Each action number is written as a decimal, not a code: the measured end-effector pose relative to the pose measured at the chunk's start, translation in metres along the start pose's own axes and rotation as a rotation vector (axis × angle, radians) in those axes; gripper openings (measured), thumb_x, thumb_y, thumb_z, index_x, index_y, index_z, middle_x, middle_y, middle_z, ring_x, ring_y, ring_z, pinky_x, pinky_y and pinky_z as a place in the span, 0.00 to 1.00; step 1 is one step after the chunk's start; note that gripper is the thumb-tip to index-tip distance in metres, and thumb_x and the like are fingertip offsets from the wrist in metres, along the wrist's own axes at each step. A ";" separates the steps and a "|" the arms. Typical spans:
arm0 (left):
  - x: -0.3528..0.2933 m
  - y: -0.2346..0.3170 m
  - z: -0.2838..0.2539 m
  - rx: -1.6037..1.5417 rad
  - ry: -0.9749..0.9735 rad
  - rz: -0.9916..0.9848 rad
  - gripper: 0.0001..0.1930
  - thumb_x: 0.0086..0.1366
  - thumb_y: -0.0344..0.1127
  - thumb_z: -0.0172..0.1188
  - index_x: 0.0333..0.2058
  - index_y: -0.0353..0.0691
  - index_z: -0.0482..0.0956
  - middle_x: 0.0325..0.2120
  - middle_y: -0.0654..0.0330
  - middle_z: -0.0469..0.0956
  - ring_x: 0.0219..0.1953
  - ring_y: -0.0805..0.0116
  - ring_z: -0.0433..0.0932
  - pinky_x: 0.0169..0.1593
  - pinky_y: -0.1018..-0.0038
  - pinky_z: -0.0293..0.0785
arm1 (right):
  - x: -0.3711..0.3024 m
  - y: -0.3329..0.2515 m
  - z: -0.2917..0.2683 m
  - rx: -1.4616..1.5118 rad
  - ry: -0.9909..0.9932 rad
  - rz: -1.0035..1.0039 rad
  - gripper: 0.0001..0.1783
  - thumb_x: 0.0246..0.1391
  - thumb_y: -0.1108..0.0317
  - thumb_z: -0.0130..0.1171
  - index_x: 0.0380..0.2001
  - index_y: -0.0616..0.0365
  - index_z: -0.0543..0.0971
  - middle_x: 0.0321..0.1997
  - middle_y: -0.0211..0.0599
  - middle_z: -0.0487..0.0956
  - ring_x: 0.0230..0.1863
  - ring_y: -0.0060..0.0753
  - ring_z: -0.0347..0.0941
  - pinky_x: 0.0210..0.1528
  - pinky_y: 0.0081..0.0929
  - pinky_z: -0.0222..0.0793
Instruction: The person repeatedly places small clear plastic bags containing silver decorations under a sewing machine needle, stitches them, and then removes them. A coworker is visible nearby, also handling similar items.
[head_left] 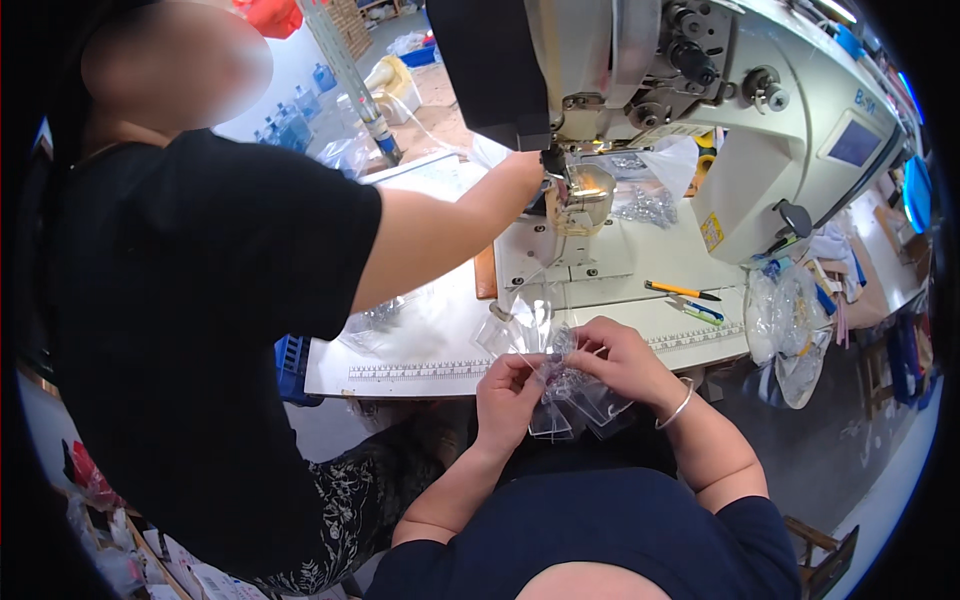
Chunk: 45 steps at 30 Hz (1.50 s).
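Note:
My left hand (508, 396) and my right hand (622, 362) meet at the table's front edge, fingers pinched on a bunch of clear plastic pieces (590, 407). The pieces are thin and stiff-edged. Some fan upward over the table, and others hang below my fingers. Their exact kind I cannot make out. Directly ahead stands a large white sewing machine (760, 165), its needle area lit. A co-worker in a black shirt stands at my left and reaches an arm (440, 225) to the needle area; that hand is partly hidden behind the machine head.
The white table (640, 318) has a ruler strip (420, 371) along its front edge. An orange pen (682, 290) and a green pen (703, 312) lie right of my hands. Clear plastic bags (790, 315) hang at the right edge. More clear pieces (648, 205) lie behind the needle area.

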<state>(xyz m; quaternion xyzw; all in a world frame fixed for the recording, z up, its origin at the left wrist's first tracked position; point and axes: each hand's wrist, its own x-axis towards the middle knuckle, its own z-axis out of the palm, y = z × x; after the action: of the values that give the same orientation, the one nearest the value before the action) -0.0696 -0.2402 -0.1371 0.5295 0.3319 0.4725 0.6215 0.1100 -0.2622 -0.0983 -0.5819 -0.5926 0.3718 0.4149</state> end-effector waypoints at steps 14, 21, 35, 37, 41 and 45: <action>0.018 -0.004 -0.015 -0.581 -0.055 -0.371 0.09 0.65 0.27 0.46 0.44 0.39 0.65 0.42 0.52 0.73 0.47 0.58 0.74 0.47 0.59 0.74 | -0.017 -0.024 -0.013 0.564 0.379 -0.091 0.09 0.60 0.70 0.49 0.44 0.57 0.68 0.19 0.29 0.71 0.17 0.14 0.65 0.16 0.12 0.60; 0.015 0.011 -0.020 -0.792 -0.213 -0.410 0.19 0.62 0.28 0.47 0.52 0.39 0.61 0.47 0.52 0.70 0.51 0.59 0.71 0.49 0.58 0.74 | -0.031 -0.031 -0.034 0.862 -0.180 0.164 0.19 0.52 0.74 0.57 0.47 0.63 0.67 0.26 0.31 0.74 0.21 0.17 0.68 0.22 0.11 0.64; 0.009 -0.003 0.010 -0.497 -0.068 -0.394 0.18 0.63 0.25 0.50 0.52 0.36 0.68 0.43 0.61 0.74 0.43 0.72 0.74 0.46 0.72 0.75 | -0.027 -0.019 0.004 0.742 0.142 0.055 0.17 0.51 0.78 0.57 0.44 0.60 0.68 0.30 0.29 0.73 0.25 0.15 0.69 0.24 0.12 0.64; 0.007 -0.003 0.010 -0.494 -0.085 -0.407 0.18 0.63 0.25 0.50 0.53 0.36 0.68 0.43 0.61 0.74 0.43 0.72 0.74 0.46 0.72 0.74 | -0.025 -0.013 0.010 0.740 0.163 0.067 0.16 0.51 0.78 0.57 0.44 0.60 0.68 0.30 0.29 0.73 0.25 0.15 0.68 0.24 0.11 0.64; 0.004 -0.001 0.010 -0.519 -0.100 -0.408 0.18 0.63 0.25 0.50 0.53 0.36 0.68 0.43 0.61 0.74 0.44 0.73 0.73 0.47 0.73 0.73 | -0.022 -0.007 0.013 0.670 0.201 0.052 0.16 0.52 0.77 0.57 0.44 0.61 0.68 0.30 0.28 0.73 0.25 0.14 0.68 0.23 0.09 0.63; 0.005 -0.003 0.012 -0.524 -0.084 -0.431 0.17 0.63 0.25 0.49 0.52 0.36 0.68 0.43 0.61 0.74 0.44 0.73 0.73 0.46 0.73 0.73 | -0.019 -0.009 0.007 0.644 0.146 0.138 0.17 0.52 0.76 0.57 0.45 0.62 0.68 0.28 0.28 0.72 0.24 0.13 0.68 0.21 0.08 0.62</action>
<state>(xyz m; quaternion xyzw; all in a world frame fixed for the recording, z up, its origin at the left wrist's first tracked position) -0.0565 -0.2398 -0.1368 0.2883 0.2775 0.3771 0.8353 0.0997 -0.2816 -0.0934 -0.4847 -0.3726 0.5243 0.5928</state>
